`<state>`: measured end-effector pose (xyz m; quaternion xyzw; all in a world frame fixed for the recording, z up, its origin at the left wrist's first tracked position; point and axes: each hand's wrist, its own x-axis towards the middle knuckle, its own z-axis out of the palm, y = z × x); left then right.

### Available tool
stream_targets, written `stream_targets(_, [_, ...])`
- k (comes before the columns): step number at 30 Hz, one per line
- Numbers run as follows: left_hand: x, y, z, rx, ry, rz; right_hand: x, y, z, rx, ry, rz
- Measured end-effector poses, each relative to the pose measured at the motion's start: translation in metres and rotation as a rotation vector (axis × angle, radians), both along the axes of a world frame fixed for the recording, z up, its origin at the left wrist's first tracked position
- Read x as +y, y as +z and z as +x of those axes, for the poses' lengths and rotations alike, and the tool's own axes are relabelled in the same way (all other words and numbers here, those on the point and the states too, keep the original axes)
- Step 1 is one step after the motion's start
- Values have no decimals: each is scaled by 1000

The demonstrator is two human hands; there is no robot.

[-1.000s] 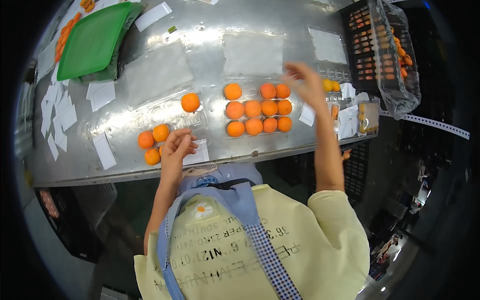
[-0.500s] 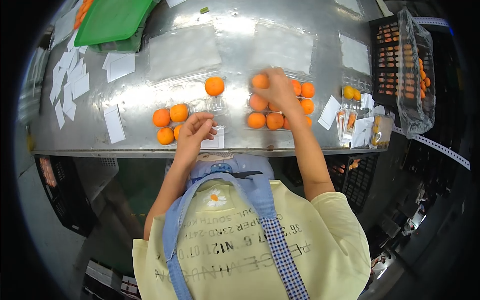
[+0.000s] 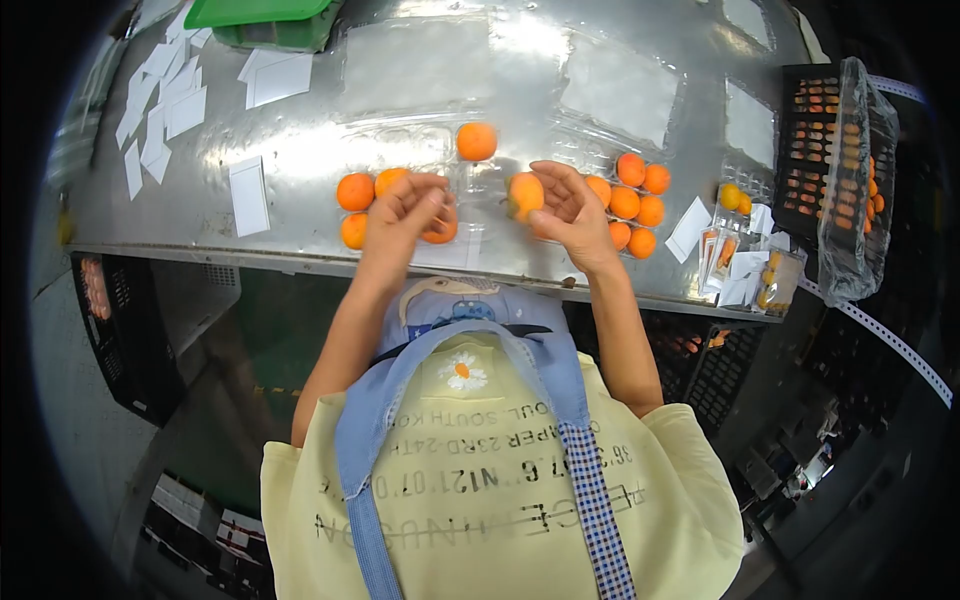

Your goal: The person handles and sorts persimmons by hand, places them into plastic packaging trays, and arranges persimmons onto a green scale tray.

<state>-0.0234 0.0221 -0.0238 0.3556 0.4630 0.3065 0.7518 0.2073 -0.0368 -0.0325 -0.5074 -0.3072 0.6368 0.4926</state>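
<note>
My right hand (image 3: 575, 215) grips an orange (image 3: 525, 195) between thumb and fingers, in the gap between two clear plastic trays. Its lower end looks greenish and blurred. My left hand (image 3: 405, 215) is curled over the left tray (image 3: 405, 140), with thumb and fingertips around another orange (image 3: 440, 226) that they partly cover. Beside that hand several oranges (image 3: 355, 191) sit in the tray's left part, and a lone orange (image 3: 477, 141) rests at its far right corner. The right tray holds several oranges (image 3: 624, 203), partly hidden behind my right hand.
White cards (image 3: 250, 195) lie scattered on the metal table's left side, near a green tub (image 3: 265, 12). Small packs and cards (image 3: 740, 265) lie at the right front corner. A black crate (image 3: 805, 150) with a plastic liner stands at the right edge.
My right hand has drawn an orange leftward from the right tray, whose left column looks emptier. An orange now shows under my left fingers. The view has shifted.
</note>
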Motion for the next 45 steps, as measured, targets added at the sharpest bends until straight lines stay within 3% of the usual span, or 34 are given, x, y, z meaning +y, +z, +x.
stream_targets(4, [10,-3,-33,33,224,7,-2,4,-23,-666,300,141])
stream_targets(7, [9,-6,-50,35,299,-6,-8,-8,-34,-992,419,420])
stream_targets(11, [0,-11,-56,36,336,-33,-7,-12,-39,-1159,444,518])
stream_targets(23, [-5,-12,-47,28,279,-59,-4,-29,-29,-1176,406,621])
stream_targets(26, [-6,-13,-45,21,288,-65,1,-23,-7,-1206,278,490])
stream_targets(32, [-7,-15,-42,4,268,-60,4,-14,36,-1661,173,276])
stream_targets(43, [-10,-18,-35,44,167,-41,7,-1,45,-1487,233,207])
stream_targets(45, [-11,-15,-27,25,86,-20,2,6,39,-1143,83,187])
